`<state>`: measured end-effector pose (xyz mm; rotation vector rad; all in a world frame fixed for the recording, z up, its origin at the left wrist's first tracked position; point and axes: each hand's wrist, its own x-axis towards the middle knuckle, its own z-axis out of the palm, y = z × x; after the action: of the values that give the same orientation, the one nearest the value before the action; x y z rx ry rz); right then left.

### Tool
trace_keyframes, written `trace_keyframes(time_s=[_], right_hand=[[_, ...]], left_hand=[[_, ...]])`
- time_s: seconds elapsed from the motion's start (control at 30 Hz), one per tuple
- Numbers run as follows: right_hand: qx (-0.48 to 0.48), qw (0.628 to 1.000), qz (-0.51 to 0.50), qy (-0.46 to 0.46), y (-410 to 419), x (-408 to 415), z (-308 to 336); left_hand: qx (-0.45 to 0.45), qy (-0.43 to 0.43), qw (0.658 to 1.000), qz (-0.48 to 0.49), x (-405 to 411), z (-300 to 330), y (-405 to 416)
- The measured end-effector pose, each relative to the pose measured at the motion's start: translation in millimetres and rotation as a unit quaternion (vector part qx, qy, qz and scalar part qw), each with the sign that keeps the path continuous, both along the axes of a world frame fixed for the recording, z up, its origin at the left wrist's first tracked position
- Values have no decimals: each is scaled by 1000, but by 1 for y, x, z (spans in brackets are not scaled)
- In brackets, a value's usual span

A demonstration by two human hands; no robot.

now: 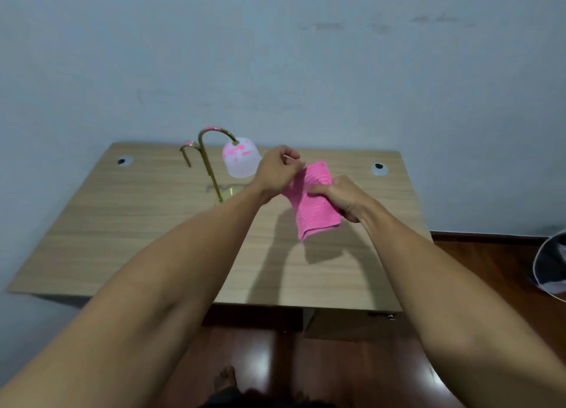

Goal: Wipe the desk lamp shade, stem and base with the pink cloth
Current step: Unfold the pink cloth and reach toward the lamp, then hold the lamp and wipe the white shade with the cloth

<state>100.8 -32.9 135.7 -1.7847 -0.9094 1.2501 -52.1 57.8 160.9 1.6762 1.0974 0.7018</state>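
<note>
The pink cloth (312, 199) was gripped mid-frame by both hands, left hand (277, 174) pinching its top, right hand (343, 197) clamped on its side. The lamp (214, 162) was left untouched, upper left.

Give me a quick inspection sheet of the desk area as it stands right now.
Surface: wooden desk against a pale wall, two grommet holes.
Job's things: desk lamp with gold stem and white shade, upright; pink cloth held above the desk, apart from the lamp.
Clutter: nothing seen.
Grippers: left hand pinches the cloth's top edge; right hand grips its side.
Cables: nothing seen.
Surroundings: dark wooden floor; round object at right edge, unclear.
</note>
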Motion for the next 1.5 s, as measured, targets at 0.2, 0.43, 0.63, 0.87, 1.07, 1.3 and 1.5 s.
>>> trace_keyframes(time_s=[0.2,0.43,0.63,0.87,1.07,1.3,1.5], right_hand=[[69,990,-110,-59,30,-15,-13],[108,956,-273,15,66,-60,-2],[142,953,-267,-3,101,-107,4],[169,951,-244,-84,141,-166,12],[147,956,-214,-136,160,-189,-17],[130,943,-305,-19,175,-183,-19],[299,901,-234,-211,166,-209,-47]], left_hand=[[42,1,995,89,-67,-9,36],[-11,107,991,77,-149,-19,84],[-81,202,976,32,-176,-42,120],[-106,70,992,19,-169,-57,150],[-40,96,995,9,-163,-61,170],[79,197,976,-40,-172,-80,187],[122,225,965,-61,-172,-82,190]])
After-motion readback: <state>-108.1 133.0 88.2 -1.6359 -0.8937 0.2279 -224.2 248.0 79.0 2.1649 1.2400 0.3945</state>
